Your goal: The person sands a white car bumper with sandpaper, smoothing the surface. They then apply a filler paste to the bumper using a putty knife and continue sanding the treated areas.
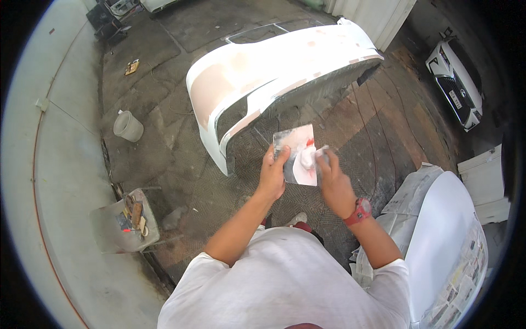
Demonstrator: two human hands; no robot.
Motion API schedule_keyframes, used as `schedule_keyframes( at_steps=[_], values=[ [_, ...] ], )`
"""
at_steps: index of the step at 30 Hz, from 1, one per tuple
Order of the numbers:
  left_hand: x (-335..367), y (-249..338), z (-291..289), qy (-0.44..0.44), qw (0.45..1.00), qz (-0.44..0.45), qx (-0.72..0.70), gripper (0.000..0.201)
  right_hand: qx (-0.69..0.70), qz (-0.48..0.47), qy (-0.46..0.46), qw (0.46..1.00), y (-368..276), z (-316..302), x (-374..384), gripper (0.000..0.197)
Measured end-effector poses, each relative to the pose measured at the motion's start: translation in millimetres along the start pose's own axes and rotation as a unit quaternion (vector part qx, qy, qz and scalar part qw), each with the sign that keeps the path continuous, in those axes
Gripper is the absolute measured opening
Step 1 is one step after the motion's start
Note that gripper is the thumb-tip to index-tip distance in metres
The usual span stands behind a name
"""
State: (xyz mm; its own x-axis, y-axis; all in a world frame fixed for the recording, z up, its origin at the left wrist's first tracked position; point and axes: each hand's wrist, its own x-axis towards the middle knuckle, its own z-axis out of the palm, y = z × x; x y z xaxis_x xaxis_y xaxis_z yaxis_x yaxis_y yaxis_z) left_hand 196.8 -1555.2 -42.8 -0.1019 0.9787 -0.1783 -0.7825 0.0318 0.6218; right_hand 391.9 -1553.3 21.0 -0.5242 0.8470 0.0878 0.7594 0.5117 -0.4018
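Observation:
My left hand (272,174) grips the edge of a flat rectangular mixing board (290,138), thumb on top and fingers beneath. White putty (304,163) with red streaks lies on the board, and part of its surface is stained dark grey. At the board's right edge, my right hand (335,183) is closed on a small, thin tool that looks like a putty spreader (324,148), mostly hidden by the fingers and slightly blurred. Beyond both hands stands a white car bumper (257,60) with beige and pinkish filler patches.
A plastic bucket (129,127) stands by the left wall. Nearer, a pale tray (104,225) holds several tools. To my right is a white body panel (441,219) masked with newspaper. A white car front (457,88) shows at far right; hoses (373,123) cross the floor.

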Motion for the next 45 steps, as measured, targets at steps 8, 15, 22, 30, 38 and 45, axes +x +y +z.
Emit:
schedule_keyframes(
  at_steps=[8, 15, 22, 30, 38, 45],
  values=[
    [9, -4, 0, 0.056, 0.998, -0.009, -0.012, 0.041, 0.411, 0.002, 0.013, 0.912, -4, -1, 10, 0.059],
    [17, 14, -8, 0.095, 0.986, 0.093, 0.101, 0.042, 0.607, 0.143, -0.068, 0.779, -13, 4, 7, 0.053],
    [-2, 34, -33, -0.066, 0.979, -0.184, 0.050, 0.048, 0.671, 0.173, 0.032, 0.720, 36, -23, 14, 0.045],
    [-15, 44, -33, -0.037, 0.990, -0.138, 0.013, 0.046, 0.382, 0.122, 0.036, 0.916, 33, -12, 2, 0.049],
    [-19, 27, -43, 0.038, 0.929, 0.105, 0.353, 0.040, -0.111, -0.118, 0.026, 0.986, -61, 29, -9, 0.061],
    [-5, 23, -77, 0.117, 0.989, 0.079, 0.043, 0.037, -0.051, -0.177, 0.007, 0.983, -92, -10, -2, 0.056]
  ],
)
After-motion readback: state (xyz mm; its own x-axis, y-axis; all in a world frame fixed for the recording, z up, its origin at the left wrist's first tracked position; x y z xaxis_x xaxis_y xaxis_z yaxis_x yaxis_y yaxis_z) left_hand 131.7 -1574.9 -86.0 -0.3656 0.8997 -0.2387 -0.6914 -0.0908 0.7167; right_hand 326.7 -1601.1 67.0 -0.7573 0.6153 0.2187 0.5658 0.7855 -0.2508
